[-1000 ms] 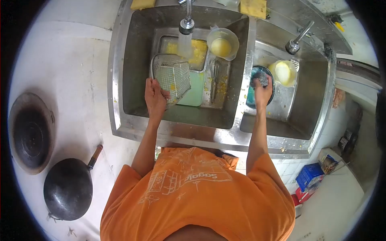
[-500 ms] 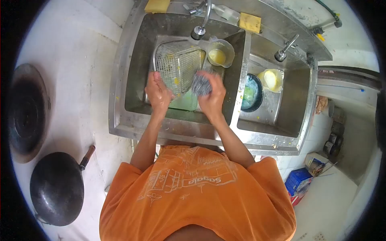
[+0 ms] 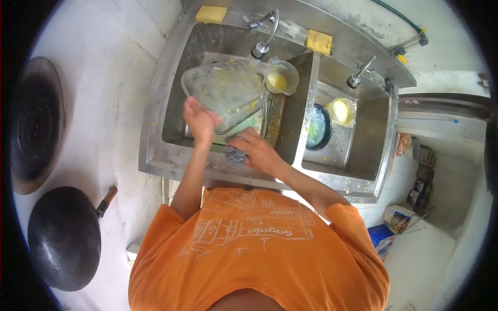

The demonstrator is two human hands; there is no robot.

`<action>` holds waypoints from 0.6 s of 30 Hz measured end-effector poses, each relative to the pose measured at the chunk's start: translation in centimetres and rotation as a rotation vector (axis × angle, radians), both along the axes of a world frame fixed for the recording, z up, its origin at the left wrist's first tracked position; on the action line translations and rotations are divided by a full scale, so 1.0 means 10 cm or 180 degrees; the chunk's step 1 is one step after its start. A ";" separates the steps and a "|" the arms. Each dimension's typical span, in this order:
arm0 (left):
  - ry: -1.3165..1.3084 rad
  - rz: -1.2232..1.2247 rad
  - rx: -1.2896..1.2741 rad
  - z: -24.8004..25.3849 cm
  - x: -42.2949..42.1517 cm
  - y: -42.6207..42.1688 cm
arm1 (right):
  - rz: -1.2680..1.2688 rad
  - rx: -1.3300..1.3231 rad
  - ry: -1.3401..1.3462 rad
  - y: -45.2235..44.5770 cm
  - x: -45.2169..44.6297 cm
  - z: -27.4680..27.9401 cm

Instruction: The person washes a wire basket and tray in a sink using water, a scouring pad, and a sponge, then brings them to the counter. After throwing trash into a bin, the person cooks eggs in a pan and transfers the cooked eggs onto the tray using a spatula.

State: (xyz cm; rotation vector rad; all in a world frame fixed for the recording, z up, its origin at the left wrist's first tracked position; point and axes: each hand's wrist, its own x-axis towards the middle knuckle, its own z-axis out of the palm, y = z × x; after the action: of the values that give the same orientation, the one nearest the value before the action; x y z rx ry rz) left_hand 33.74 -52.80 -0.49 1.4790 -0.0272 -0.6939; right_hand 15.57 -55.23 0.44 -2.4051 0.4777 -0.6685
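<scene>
A wire mesh basket [image 3: 223, 90] with yellow food bits on it is tilted over the left sink basin, blurred by motion. My left hand [image 3: 201, 123] grips its near left edge; part of the fingers is hidden. My right hand [image 3: 258, 151] is closed around a grey scouring pad [image 3: 236, 155], just in front of the basket and apart from it. Under the basket a pale green tray [image 3: 244, 127] shows in part. Beside it lies a wire whisk [image 3: 267, 110], and a translucent measuring jug [image 3: 290, 78] with yellow residue stands behind.
The right basin holds a dark round pan [image 3: 327, 129] with soapy water and a yellowish container [image 3: 350, 111]. Faucets [image 3: 260, 49] hang over both basins. Yellow sponges [image 3: 319, 42] lie on the back ledge. At left are a black wok [image 3: 65, 238] and a round dark pan [image 3: 37, 124].
The basket has turned and its broad mesh side now faces up more. My right hand has moved left and nearer with the scouring pad, uncovering the whisk. The camera view has shifted slightly.
</scene>
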 end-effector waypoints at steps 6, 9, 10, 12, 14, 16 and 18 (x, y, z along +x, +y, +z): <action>0.0774 0.0249 -0.0107 -0.01 0.08 0.13 | -0.1264 0.0250 -0.0569 -0.07 0.15 0.07; 0.1168 0.0215 -0.0253 -0.15 0.11 0.21 | -0.1485 0.0149 -0.0596 -0.27 -0.02 -0.12; 0.1321 0.0223 -0.0287 -0.20 0.10 0.30 | -0.1914 0.0370 -0.0399 -0.44 -0.14 -0.28; 0.1082 0.0224 0.0070 -0.15 0.05 0.27 | -0.2190 0.0644 -0.0677 -0.47 -0.08 -0.25; 0.1122 0.0224 -0.0147 -0.21 -0.07 0.30 | -0.1311 0.0406 -0.0439 0.00 0.06 -0.05; 0.1322 0.0288 -0.0150 -0.28 -0.07 0.30 | -0.1070 0.0496 -0.0603 0.04 0.07 0.12; 0.1492 0.0388 -0.0175 -0.30 0.00 0.37 | -0.1607 0.0039 -0.0355 -0.36 -0.17 -0.34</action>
State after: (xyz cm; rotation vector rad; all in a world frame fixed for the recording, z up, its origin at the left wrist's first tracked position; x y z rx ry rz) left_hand 33.70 -49.07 -3.45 1.2249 0.3968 -0.9165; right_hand 13.87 -58.81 -2.91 -2.2285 1.0531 -1.0010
